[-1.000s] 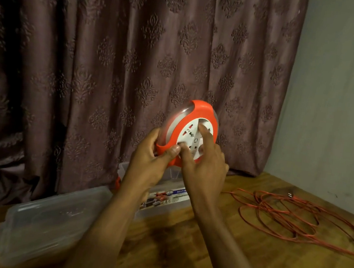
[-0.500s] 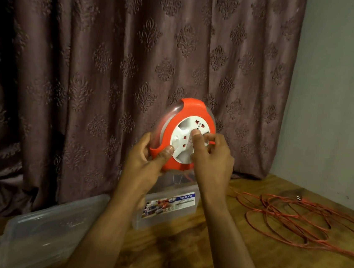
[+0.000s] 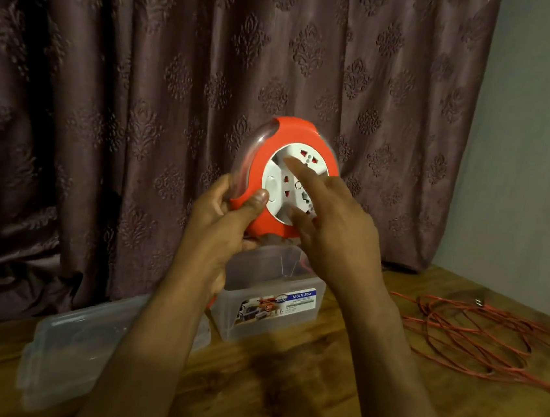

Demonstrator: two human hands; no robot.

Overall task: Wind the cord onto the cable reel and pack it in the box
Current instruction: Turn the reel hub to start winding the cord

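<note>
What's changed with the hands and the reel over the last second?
The right hand has shifted on the white socket face of the cable reel: half a second ago it pinched near the hub, now its fingers are stretched out against the face. The left hand still grips the reel's lower left rim. The orange cord, clear box and lid lie as before.

The cable reel [image 3: 285,179] is round, orange with a white middle full of plug holes. It is held up on its edge above the box [image 3: 271,296]. The box is clear plastic, open, on the wooden floor. The orange cord [image 3: 477,335] lies in loose loops on the floor, off to the right.
</note>
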